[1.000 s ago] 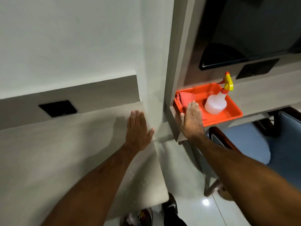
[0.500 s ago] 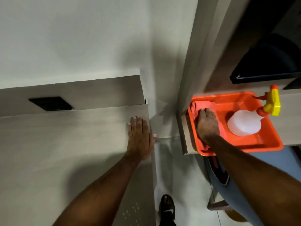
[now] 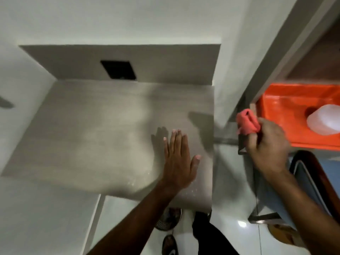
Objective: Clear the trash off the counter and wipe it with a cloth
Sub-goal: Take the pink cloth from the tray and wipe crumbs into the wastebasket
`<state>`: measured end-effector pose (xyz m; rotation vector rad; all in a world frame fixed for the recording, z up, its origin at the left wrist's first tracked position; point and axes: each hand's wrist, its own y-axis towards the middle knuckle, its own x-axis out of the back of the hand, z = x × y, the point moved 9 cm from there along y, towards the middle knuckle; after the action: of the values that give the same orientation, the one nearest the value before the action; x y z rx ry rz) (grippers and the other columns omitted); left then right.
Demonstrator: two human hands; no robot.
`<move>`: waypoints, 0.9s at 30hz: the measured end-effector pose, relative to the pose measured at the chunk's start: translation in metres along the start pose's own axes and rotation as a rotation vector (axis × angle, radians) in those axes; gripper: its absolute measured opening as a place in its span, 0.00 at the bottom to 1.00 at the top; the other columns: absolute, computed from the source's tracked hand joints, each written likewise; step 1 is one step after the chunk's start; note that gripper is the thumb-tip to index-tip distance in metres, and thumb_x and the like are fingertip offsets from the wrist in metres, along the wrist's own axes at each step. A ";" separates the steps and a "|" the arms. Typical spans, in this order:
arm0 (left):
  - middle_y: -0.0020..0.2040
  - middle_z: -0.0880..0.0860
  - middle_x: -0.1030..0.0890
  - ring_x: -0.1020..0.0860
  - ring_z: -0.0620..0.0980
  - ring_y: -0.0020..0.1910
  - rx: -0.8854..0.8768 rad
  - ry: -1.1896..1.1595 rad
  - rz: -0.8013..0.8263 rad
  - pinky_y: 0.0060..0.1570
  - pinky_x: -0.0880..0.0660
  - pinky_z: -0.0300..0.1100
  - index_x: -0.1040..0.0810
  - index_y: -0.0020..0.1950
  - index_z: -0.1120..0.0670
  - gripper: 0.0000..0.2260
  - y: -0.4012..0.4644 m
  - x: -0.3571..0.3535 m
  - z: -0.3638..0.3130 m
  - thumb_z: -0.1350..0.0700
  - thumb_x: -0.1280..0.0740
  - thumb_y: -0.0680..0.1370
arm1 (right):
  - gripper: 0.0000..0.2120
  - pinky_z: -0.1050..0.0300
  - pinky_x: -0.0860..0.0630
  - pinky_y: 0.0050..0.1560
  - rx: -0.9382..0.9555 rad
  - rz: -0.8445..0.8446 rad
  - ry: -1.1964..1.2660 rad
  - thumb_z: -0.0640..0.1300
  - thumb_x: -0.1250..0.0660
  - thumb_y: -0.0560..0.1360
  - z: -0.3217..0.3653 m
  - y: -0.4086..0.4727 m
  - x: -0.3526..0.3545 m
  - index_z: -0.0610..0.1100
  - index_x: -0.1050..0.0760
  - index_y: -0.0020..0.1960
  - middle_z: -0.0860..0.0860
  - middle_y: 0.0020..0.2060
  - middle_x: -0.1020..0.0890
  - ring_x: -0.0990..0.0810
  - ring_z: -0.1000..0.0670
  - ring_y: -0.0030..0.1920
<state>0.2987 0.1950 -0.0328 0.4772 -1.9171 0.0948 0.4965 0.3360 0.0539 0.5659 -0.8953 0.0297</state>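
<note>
A wide grey tabletop [image 3: 103, 129] fills the left and centre of the frame, seen from above, with a grey backsplash and a small black wall plate [image 3: 118, 69] along its far edge at upper centre. No trash shows on the surface; only faint pale specks lie near its front edge at lower centre. At the right edge of the frame an orange tray [image 3: 279, 115] sits on a lower ledge, with a white spray bottle [image 3: 325, 122] standing in it, only partly in view. The left hand [image 3: 179, 157] lies flat and open on the tabletop, palm down, fingers together and pointing away, near the right side of the surface. The right hand [image 3: 268, 144] is at centre right, closed around a bunched pink cloth [image 3: 247, 122] that sticks out above the knuckles. A moment ago this hand was pressed down on the cloth inside the tray; now the cloth has been lifted clear of the tray and is held in the air over the gap between the ledge and the tabletop, just left of the tray's rim. That suggests the clearing part is finished and wiping is about to begin. The cloth is not yet touching the tabletop; it lies to the right of the resting left hand, apart from it, with the tabletop's right edge between them.
</note>
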 end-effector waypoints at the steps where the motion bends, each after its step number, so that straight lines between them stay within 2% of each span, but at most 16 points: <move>1: 0.78 0.65 0.38 0.44 0.62 0.80 0.024 -0.018 -0.031 0.75 0.45 0.68 0.39 0.76 0.66 0.33 -0.026 0.009 0.011 0.42 0.52 0.81 | 0.15 0.49 0.27 0.49 -0.031 0.048 0.095 0.38 0.37 0.71 0.025 -0.030 -0.003 0.37 0.23 0.56 0.38 0.46 0.18 0.20 0.38 0.46; 4: 0.77 0.66 0.37 0.44 0.64 0.79 0.085 -0.024 -0.120 0.74 0.45 0.70 0.39 0.75 0.66 0.31 -0.132 0.032 0.056 0.43 0.52 0.82 | 0.15 0.61 0.24 0.49 -0.064 0.281 0.361 0.39 0.37 0.72 0.109 -0.154 -0.025 0.41 0.21 0.57 0.47 0.46 0.16 0.17 0.47 0.43; 6: 0.76 0.68 0.36 0.43 0.65 0.79 0.109 0.012 -0.172 0.75 0.47 0.70 0.38 0.74 0.66 0.30 -0.196 0.033 0.085 0.44 0.51 0.82 | 0.18 0.63 0.23 0.53 -0.010 0.429 0.426 0.41 0.39 0.71 0.143 -0.230 -0.043 0.43 0.20 0.58 0.52 0.49 0.16 0.18 0.52 0.48; 7: 0.75 0.68 0.36 0.43 0.66 0.78 0.106 0.044 -0.181 0.75 0.48 0.69 0.39 0.74 0.66 0.31 -0.226 0.029 0.099 0.43 0.52 0.82 | 0.19 0.62 0.24 0.56 0.065 0.491 0.419 0.41 0.39 0.70 0.155 -0.267 -0.054 0.43 0.19 0.58 0.52 0.50 0.16 0.17 0.51 0.50; 10: 0.75 0.67 0.40 0.47 0.65 0.79 0.042 0.041 -0.063 0.76 0.53 0.66 0.47 0.77 0.61 0.32 -0.302 -0.009 0.132 0.39 0.53 0.82 | 0.16 0.54 0.22 0.56 0.323 0.646 0.348 0.42 0.37 0.74 0.164 -0.363 -0.089 0.40 0.18 0.57 0.46 0.50 0.15 0.17 0.46 0.51; 12: 0.76 0.68 0.41 0.49 0.64 0.80 0.072 0.047 0.050 0.77 0.54 0.64 0.54 0.80 0.59 0.33 -0.346 -0.051 0.154 0.39 0.52 0.83 | 0.15 0.53 0.23 0.57 0.342 0.737 0.325 0.43 0.37 0.75 0.150 -0.407 -0.123 0.40 0.18 0.58 0.45 0.51 0.15 0.17 0.45 0.52; 14: 0.77 0.70 0.41 0.44 0.68 0.78 0.151 0.051 0.191 0.75 0.47 0.67 0.54 0.81 0.61 0.32 -0.381 -0.102 0.175 0.44 0.49 0.83 | 0.17 0.55 0.26 0.59 0.243 0.823 0.297 0.43 0.36 0.73 0.125 -0.436 -0.162 0.41 0.20 0.60 0.45 0.52 0.15 0.19 0.47 0.53; 16: 0.76 0.70 0.39 0.40 0.71 0.76 0.267 0.053 0.355 0.71 0.37 0.70 0.44 0.77 0.67 0.32 -0.401 -0.150 0.196 0.47 0.44 0.80 | 0.19 0.55 0.27 0.60 0.088 0.920 0.226 0.44 0.41 0.73 0.091 -0.454 -0.206 0.43 0.22 0.61 0.46 0.52 0.16 0.22 0.48 0.54; 18: 0.77 0.70 0.39 0.43 0.70 0.77 0.380 0.029 0.447 0.71 0.37 0.70 0.39 0.76 0.70 0.32 -0.414 -0.194 0.218 0.49 0.41 0.78 | 0.20 0.51 0.25 0.59 -0.069 1.003 0.139 0.44 0.43 0.72 0.048 -0.473 -0.252 0.44 0.23 0.61 0.47 0.53 0.18 0.21 0.45 0.55; 21: 0.80 0.67 0.46 0.51 0.65 0.80 0.582 -0.026 0.472 0.79 0.49 0.62 0.46 0.78 0.67 0.33 -0.423 -0.252 0.257 0.49 0.42 0.81 | 0.16 0.41 0.21 0.52 -0.325 1.012 0.157 0.40 0.41 0.72 -0.006 -0.492 -0.307 0.48 0.26 0.59 0.44 0.51 0.19 0.19 0.40 0.50; 23: 0.81 0.65 0.50 0.55 0.61 0.81 0.743 -0.083 0.442 0.80 0.54 0.56 0.51 0.80 0.65 0.35 -0.427 -0.289 0.285 0.45 0.44 0.82 | 0.15 0.42 0.21 0.52 -0.394 0.972 0.156 0.40 0.40 0.74 -0.031 -0.499 -0.339 0.49 0.27 0.59 0.45 0.52 0.19 0.20 0.41 0.51; 25: 0.81 0.65 0.52 0.55 0.60 0.81 0.945 -0.188 0.409 0.80 0.53 0.52 0.56 0.80 0.65 0.38 -0.432 -0.321 0.309 0.43 0.42 0.81 | 0.14 0.47 0.21 0.51 -0.431 0.927 0.134 0.39 0.40 0.74 -0.053 -0.503 -0.367 0.49 0.27 0.57 0.47 0.52 0.19 0.20 0.45 0.50; 27: 0.81 0.64 0.46 0.45 0.62 0.80 1.238 -0.414 0.385 0.78 0.43 0.52 0.57 0.80 0.64 0.44 -0.442 -0.356 0.326 0.43 0.36 0.79 | 0.16 0.54 0.26 0.47 -0.464 0.903 0.135 0.35 0.40 0.71 -0.071 -0.509 -0.391 0.47 0.27 0.55 0.48 0.50 0.19 0.23 0.47 0.46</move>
<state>0.2893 -0.2032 -0.5526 0.9623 -2.1473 1.5916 0.4299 0.0155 -0.5031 -0.3001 -0.9242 0.6518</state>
